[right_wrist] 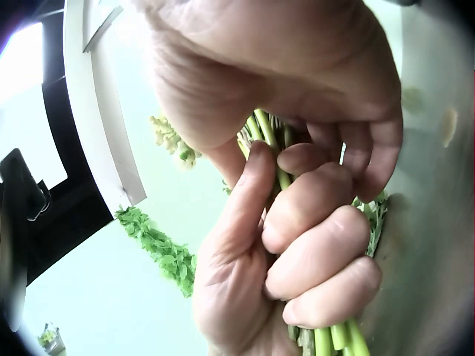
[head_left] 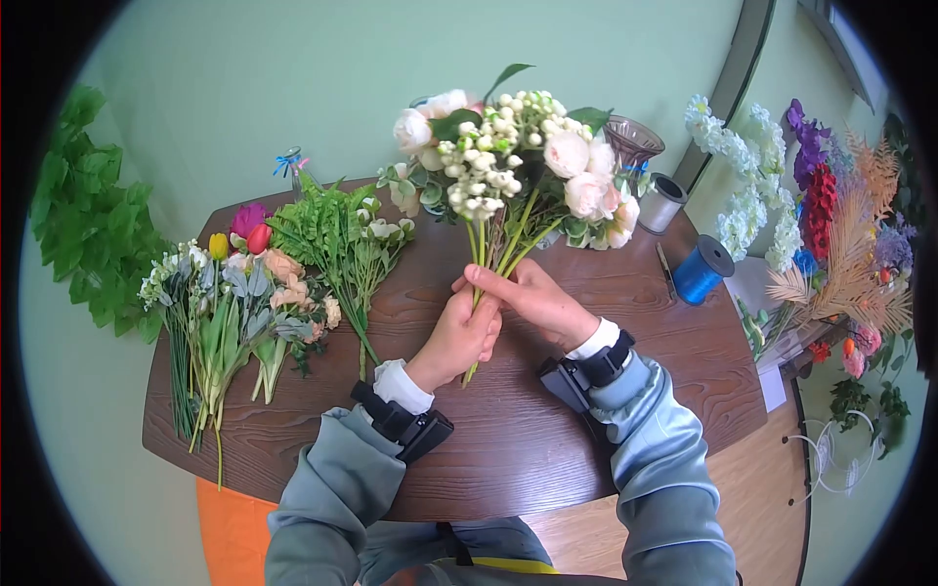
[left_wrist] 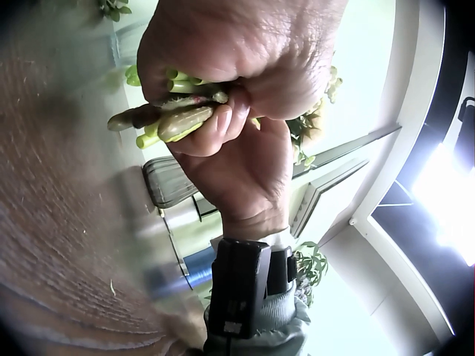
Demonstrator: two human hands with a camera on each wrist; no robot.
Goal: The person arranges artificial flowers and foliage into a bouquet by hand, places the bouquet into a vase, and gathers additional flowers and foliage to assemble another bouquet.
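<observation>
Above the middle of the table, a bouquet (head_left: 508, 161) of white berry sprigs and pale pink roses is held upright. My left hand (head_left: 459, 337) wraps its fingers round the green stems (head_left: 476, 249) low down. In the left wrist view the cut stem ends (left_wrist: 185, 122) stick out past that fist. Just above it, my right hand (head_left: 547, 303) grips the same stems, its thumb laid across the front near the left hand. The right wrist view has the right hand's fingers curled behind the stems (right_wrist: 260, 130), partly hidden.
Artificial flowers and greenery (head_left: 239, 303) lie at the table's left. At the right stand a blue ribbon spool (head_left: 702, 271), a silver spool (head_left: 663, 203), a glass vase (head_left: 633, 142) and a thin dark tool (head_left: 666, 272). More bright flowers (head_left: 831, 215) crowd the far right.
</observation>
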